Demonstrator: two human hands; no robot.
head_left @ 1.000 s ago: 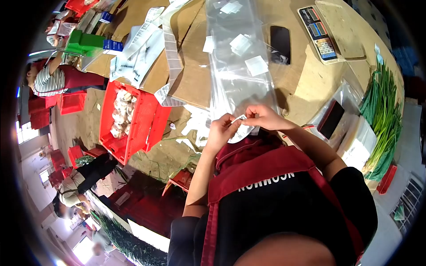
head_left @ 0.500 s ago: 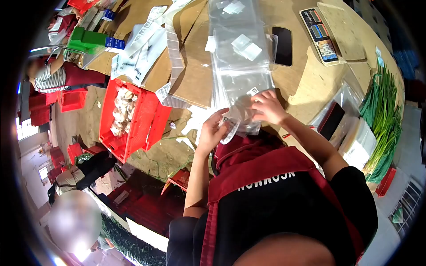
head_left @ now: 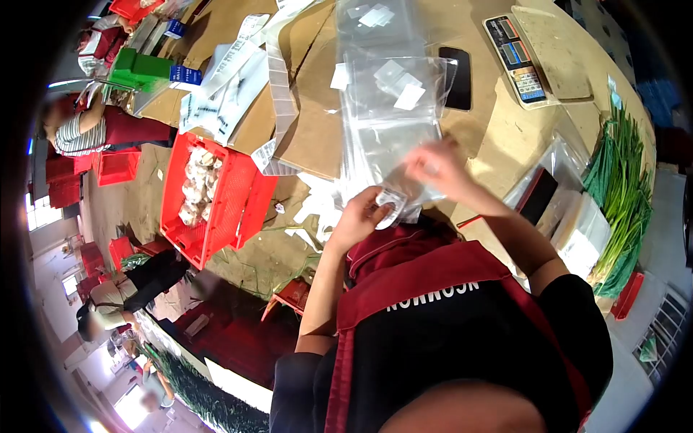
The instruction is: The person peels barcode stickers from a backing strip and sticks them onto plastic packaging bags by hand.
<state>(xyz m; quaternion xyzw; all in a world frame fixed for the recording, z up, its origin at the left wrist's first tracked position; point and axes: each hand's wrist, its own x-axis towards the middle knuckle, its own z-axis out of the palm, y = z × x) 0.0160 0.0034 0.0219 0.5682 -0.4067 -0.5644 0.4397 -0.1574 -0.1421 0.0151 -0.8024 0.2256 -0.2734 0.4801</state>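
My left hand [head_left: 362, 218] is closed on a small strip of printed white labels [head_left: 390, 206] at the table's near edge. Over the clear plastic bags [head_left: 382, 148] hangs my right hand [head_left: 439, 167], blurred by motion, so its fingers and anything in them are hard to make out. The bags lie in a long flat stack running away from me. Several white square slips [head_left: 409, 97] show on or through the plastic. To the right of the stack, a dark phone [head_left: 456, 78] is partly under a bag's edge.
A scale [head_left: 519, 61] stands at the back right, with green stalks [head_left: 622, 191] and a red-edged dark phone [head_left: 536, 196] nearer. Left are long label strips [head_left: 281, 94] and a red crate [head_left: 209, 195] holding pale produce. Co-workers [head_left: 94, 130] are at the far left.
The labels first lay between both hands. My right hand has since moved to the bags and lifted off rightwards, while my left hand kept the strip. A small label seen on the bag earlier is now indistinct.
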